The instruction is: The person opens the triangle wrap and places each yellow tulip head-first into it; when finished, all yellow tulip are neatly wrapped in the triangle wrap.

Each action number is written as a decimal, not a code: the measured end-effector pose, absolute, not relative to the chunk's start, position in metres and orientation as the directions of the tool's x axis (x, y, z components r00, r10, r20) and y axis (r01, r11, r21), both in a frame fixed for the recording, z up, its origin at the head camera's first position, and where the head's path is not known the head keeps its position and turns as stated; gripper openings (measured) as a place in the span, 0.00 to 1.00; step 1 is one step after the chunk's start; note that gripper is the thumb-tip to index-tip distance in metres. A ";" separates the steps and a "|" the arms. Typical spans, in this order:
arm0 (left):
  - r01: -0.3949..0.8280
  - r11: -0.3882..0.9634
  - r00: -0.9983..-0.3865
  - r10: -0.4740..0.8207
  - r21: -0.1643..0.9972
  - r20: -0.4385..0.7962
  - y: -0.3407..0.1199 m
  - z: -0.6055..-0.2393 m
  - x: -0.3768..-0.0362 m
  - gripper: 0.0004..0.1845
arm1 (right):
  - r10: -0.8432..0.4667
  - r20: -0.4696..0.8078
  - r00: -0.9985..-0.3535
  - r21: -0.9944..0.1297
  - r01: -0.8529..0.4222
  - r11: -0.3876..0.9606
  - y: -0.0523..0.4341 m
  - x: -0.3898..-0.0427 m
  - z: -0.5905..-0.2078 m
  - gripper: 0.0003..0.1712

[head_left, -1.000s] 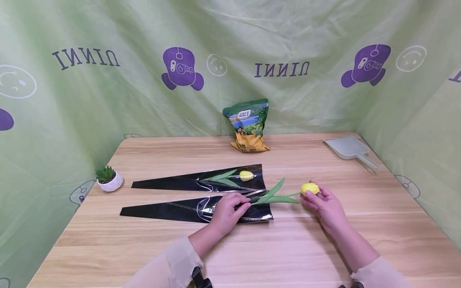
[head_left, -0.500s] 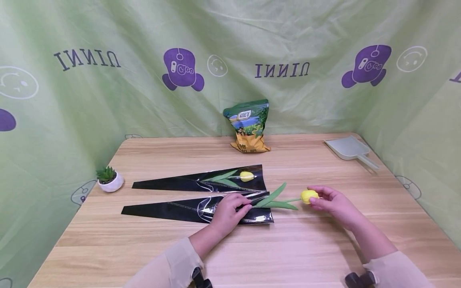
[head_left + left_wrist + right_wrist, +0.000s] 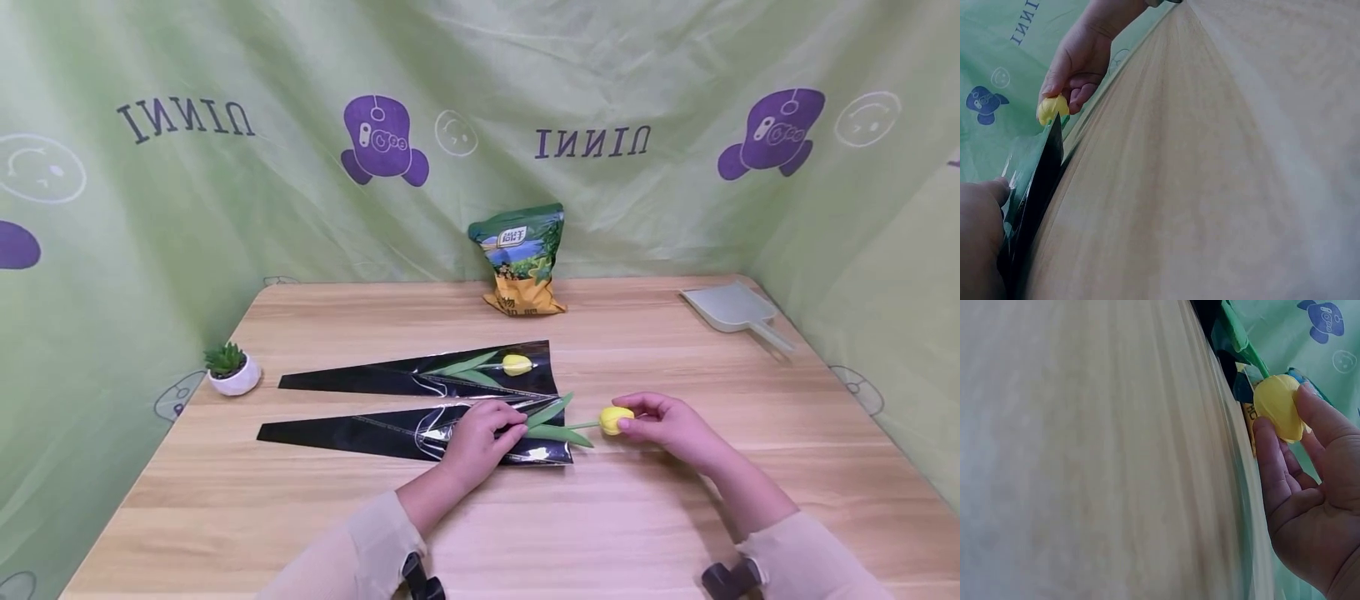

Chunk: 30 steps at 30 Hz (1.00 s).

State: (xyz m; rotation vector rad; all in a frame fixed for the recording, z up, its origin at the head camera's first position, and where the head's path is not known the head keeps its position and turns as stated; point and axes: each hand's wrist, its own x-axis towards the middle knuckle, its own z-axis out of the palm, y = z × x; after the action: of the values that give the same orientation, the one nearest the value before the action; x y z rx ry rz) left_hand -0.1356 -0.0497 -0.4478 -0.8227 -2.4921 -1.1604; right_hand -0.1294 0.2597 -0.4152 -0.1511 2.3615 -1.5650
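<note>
My right hand (image 3: pixel 666 427) pinches a yellow tulip (image 3: pixel 613 420) by its bloom, thumb on one side and fingers on the other, as the right wrist view of the bloom (image 3: pixel 1277 405) confirms. The tulip's green stem and leaves run left into the mouth of the nearer black flower sleeve (image 3: pixel 337 433); the stem's lower end is hidden. At that mouth my left hand (image 3: pixel 480 442) pinches the sleeve's clear front film. In the left wrist view the sleeve (image 3: pixel 1029 200) stands edge-on beside the left thumb. A second sleeve (image 3: pixel 352 379), behind, holds another yellow tulip (image 3: pixel 517 365).
A green and orange printed bag (image 3: pixel 521 262) stands at the back of the wooden table (image 3: pixel 360 533). To the right lies a grey dustpan (image 3: pixel 727 307). A small succulent in a white pot (image 3: pixel 235 375) sits at the left edge. Green printed cloth surrounds the table.
My right hand has turned and shifted left and slightly nearer, and the tulip has slid further into the nearer sleeve. The left hand stays at the sleeve's mouth.
</note>
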 end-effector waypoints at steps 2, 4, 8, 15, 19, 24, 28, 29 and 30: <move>0.601 0.518 -0.799 0.382 0.609 0.463 -0.049 -0.448 -0.137 0.08 | -0.259 -0.199 -0.945 -0.914 0.084 0.396 0.258 -0.131 -0.415 0.32; 0.603 0.518 -0.798 0.385 0.607 0.464 -0.048 -0.448 -0.138 0.08 | -0.265 -0.206 -0.942 -0.913 0.087 0.398 0.256 -0.131 -0.414 0.32; 0.606 0.524 -0.795 0.386 0.598 0.468 -0.048 -0.448 -0.139 0.08 | -0.288 -0.211 -0.934 -0.908 0.078 0.411 0.250 -0.132 -0.412 0.31; 0.591 0.538 -0.806 0.383 0.600 0.450 -0.049 -0.448 -0.137 0.08 | -0.330 -0.224 -0.917 -0.899 0.063 0.434 0.242 -0.133 -0.412 0.33; 0.591 0.539 -0.807 0.385 0.600 0.448 -0.049 -0.448 -0.137 0.08 | -0.340 -0.218 -0.915 -0.902 0.055 0.429 0.236 -0.135 -0.414 0.33; 0.589 0.540 -0.808 0.384 0.602 0.446 -0.049 -0.447 -0.137 0.08 | -0.341 -0.195 -0.920 -0.895 0.024 0.445 0.227 -0.138 -0.417 0.31; 0.585 0.537 -0.811 0.382 0.608 0.443 -0.048 -0.447 -0.137 0.08 | -0.348 -0.175 -0.921 -0.891 -0.003 0.455 0.219 -0.140 -0.420 0.29; 0.585 0.537 -0.811 0.382 0.608 0.443 -0.048 -0.447 -0.137 0.09 | -0.355 -0.169 -0.919 -0.892 -0.010 0.452 0.218 -0.141 -0.421 0.29; 0.585 0.536 -0.811 0.382 0.609 0.444 -0.048 -0.447 -0.137 0.09 | -0.362 -0.164 -0.918 -0.893 -0.018 0.449 0.216 -0.141 -0.422 0.28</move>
State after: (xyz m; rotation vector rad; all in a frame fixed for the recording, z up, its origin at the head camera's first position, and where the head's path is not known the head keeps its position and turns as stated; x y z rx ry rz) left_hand -0.1371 -0.0484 -0.4467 -0.8105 -2.5185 -1.1417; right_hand -0.1409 0.2162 -0.4224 -0.3236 2.3731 -1.4574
